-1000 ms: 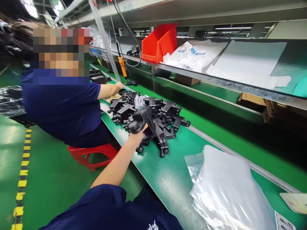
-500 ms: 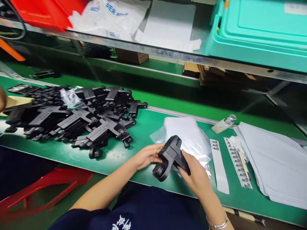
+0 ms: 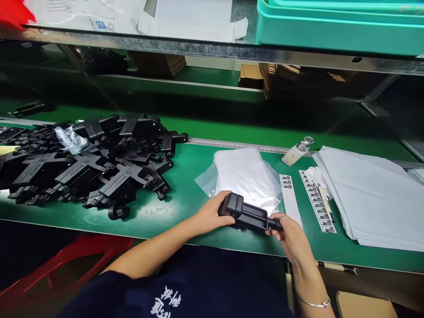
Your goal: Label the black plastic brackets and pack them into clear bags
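Both hands hold a black plastic clamp-like holder (image 3: 251, 215) just above the near part of the bench. My left hand (image 3: 212, 215) is closed around its blocky left end, thumb in front. At the other end, my right hand (image 3: 291, 234) pinches the narrow black tip with thumb and fingers. Behind the holder lies a stack of clear plastic bags (image 3: 245, 172). A pile of similar black holders (image 3: 112, 181) covers the left of the bench, with a crumpled clear bag (image 3: 71, 139) on top.
A label strip (image 3: 289, 194), a second label strip (image 3: 316, 205), a pen-like tool (image 3: 324, 201) and a small bottle (image 3: 296, 152) lie right of the bags. White sheets (image 3: 374, 198) are stacked farther right. A metal shelf edge (image 3: 198, 46) crosses above, carrying a turquoise bin (image 3: 331, 28).
The black holder has been turned from upright and slanted to lying lengthwise between my hands. My right hand has shifted from its side to its narrow end. The camera view has moved too.
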`<state>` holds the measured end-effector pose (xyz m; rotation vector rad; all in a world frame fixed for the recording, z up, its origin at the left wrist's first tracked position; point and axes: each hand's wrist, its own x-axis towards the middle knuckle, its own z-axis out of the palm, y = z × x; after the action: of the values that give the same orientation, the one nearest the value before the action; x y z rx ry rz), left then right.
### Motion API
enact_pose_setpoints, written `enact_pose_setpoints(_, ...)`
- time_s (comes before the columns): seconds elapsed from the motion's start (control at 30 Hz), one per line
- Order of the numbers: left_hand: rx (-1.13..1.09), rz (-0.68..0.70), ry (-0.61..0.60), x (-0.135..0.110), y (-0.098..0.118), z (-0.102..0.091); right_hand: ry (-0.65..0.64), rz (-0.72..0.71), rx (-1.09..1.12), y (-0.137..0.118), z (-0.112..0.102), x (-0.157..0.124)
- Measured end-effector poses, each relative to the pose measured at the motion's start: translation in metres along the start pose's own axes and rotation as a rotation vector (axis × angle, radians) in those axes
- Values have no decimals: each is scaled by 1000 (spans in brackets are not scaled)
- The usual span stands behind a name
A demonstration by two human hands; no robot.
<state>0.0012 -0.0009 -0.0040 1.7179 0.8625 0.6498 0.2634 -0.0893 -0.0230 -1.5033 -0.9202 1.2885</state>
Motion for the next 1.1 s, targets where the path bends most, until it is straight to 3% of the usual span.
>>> enact_pose_setpoints(0.07,-1,10,-12,1,4,2,-3,-31,27,-3,-4,-1)
enact_pose_setpoints(0.13,-49,-9,-7,5,5,5,6,-141,-95,-8,-8,-5)
enact_pose_setpoints(0.3,-432,-174,56,14,-2,14,34,-699,-629,-13,-16,-16)
enact_pose_setpoints(0.37,-479,-174,67,15,-4,16,82,-771,-671,-7,-17,-15)
enact_pose_setpoints(0.47,-368,-59,60,13,-1,16,80,-583,-518,9,-15,-9)
enact_pose_setpoints(0.57,-174,177,-36,10,7,13,-11,-407,-319,22,-9,-2)
enact_pose_setpoints(0.63,-46,299,-108,10,11,10,37,-386,-294,26,-5,0)
enact_pose_setpoints(0.7,34,330,-110,10,15,6,99,-416,-327,26,-2,0)
enact_pose_setpoints(0.9,98,283,-126,7,19,-5,89,-413,-380,20,0,5)
enact_pose_setpoints(1.0,-42,76,0,5,16,-7,-41,-376,-384,12,7,5)
enact_pose_setpoints(1.1,-370,-136,159,3,6,-5,-171,-337,-400,1,18,2)
